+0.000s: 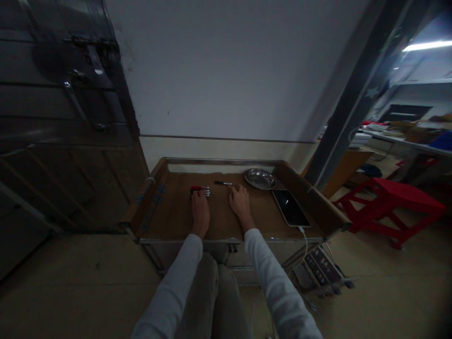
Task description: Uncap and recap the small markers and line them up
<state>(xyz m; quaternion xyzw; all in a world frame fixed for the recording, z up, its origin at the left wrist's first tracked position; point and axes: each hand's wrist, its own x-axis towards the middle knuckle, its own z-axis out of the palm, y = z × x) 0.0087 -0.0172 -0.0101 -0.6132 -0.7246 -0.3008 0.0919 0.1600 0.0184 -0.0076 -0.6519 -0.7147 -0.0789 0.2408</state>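
My left hand [200, 210] is on the brown board surface, its fingers bent over a small row of red and dark slim sticks with silver ends [200, 189]. Their near side is hidden beneath my fingertips. To the right, my right hand [240, 201] lies palm down with the fingers partly spread. Its index finger reaches the silver end of a black pen-like stick [222, 182], which lies flat; whether they touch is too small to tell. Just beyond this hand sits a round shiny metal dish [260, 179].
A phone [291, 208] with a white cable [305, 245] lies at the right of the tray-like table [165, 226], which has raised sides. Below right is a power strip [323, 266]. A red stool [391, 202] stands further right, a metal door [60, 94] at left, a wall [229, 70] ahead.
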